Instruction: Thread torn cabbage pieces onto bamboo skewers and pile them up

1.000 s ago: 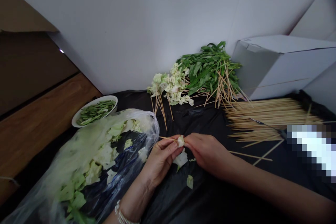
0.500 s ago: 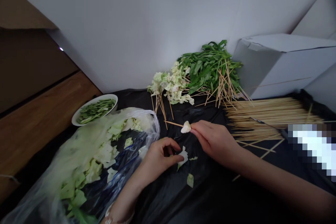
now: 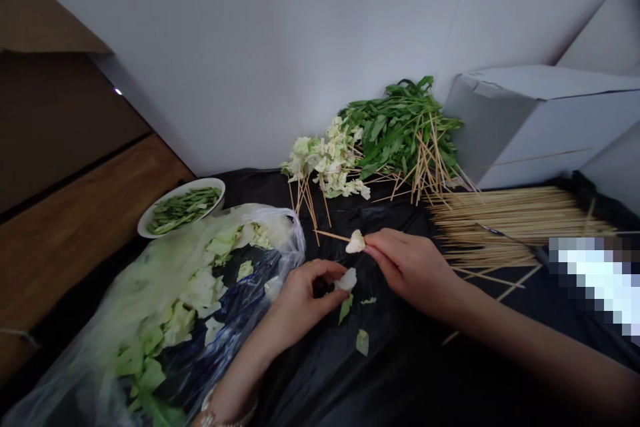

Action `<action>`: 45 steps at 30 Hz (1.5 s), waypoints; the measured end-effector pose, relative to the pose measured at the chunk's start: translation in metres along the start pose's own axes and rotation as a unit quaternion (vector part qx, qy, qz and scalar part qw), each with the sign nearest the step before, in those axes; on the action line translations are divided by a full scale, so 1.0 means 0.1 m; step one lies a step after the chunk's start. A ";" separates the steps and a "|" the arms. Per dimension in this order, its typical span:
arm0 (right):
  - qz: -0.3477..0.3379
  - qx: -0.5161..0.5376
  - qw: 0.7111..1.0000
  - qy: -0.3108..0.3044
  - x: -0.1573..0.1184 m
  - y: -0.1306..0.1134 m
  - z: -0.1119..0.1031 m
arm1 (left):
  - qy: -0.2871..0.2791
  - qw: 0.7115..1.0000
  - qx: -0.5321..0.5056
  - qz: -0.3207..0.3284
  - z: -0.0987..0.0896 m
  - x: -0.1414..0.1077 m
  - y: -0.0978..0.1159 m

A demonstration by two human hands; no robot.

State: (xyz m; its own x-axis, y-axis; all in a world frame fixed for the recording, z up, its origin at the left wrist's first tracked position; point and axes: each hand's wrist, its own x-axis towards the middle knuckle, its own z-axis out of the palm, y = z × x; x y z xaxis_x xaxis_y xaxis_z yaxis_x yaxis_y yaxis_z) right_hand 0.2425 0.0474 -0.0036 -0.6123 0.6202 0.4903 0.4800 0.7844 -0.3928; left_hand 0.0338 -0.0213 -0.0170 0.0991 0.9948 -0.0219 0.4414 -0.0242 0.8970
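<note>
My right hand [image 3: 405, 267] is closed on a wooden skewer [image 3: 330, 235], whose bare end points left. A pale piece of cabbage [image 3: 355, 242] is threaded on it, right by my fingertips. Lower and to the left, my left hand [image 3: 310, 293] pinches a whitish cabbage leaf piece [image 3: 346, 279] between thumb and fingers. Just under that piece, a green cabbage scrap [image 3: 345, 309] lies on the black sheet [image 3: 400, 373]. Another leaf scrap [image 3: 363, 342] rests nearer to me. Beside my left wrist, a clear plastic bag [image 3: 115, 307] holds many torn cabbage leaves [image 3: 200, 290].
Cabbage skewers [image 3: 330, 157] and leafy green skewers [image 3: 395, 123] are heaped against the wall. Loose skewers [image 3: 510, 213] lie in a wide pile at right, before a white box [image 3: 545, 113]. A white bowl [image 3: 145, 223] of cut green vegetables stands at left.
My left fingers have closed on the whitish cabbage piece and lifted it slightly from the sheet, leaving a green scrap below. The right hand with its skewer has barely moved.
</note>
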 end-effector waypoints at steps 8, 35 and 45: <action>-0.002 0.008 1.000 -0.009 0.00 -0.03 -0.01 | 0.077 0.856 -0.496 -0.123 -0.13 0.04 0.06; -0.007 0.015 0.999 -0.041 -0.03 -0.05 0.05 | 0.119 0.798 -0.579 -0.119 -0.16 0.07 0.00; -0.009 0.018 0.999 -0.047 -0.05 -0.07 0.06 | 0.120 0.802 -0.573 -0.118 -0.12 0.09 -0.04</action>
State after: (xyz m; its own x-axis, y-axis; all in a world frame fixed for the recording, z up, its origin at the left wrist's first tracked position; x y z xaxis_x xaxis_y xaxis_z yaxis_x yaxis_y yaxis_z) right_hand 0.2381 0.0388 -0.0082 -0.6776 0.6018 0.4227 0.4466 0.7934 -0.4137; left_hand 0.0219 -0.0110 -0.0157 -0.1025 0.9518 -0.2892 -0.7013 0.1371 0.6996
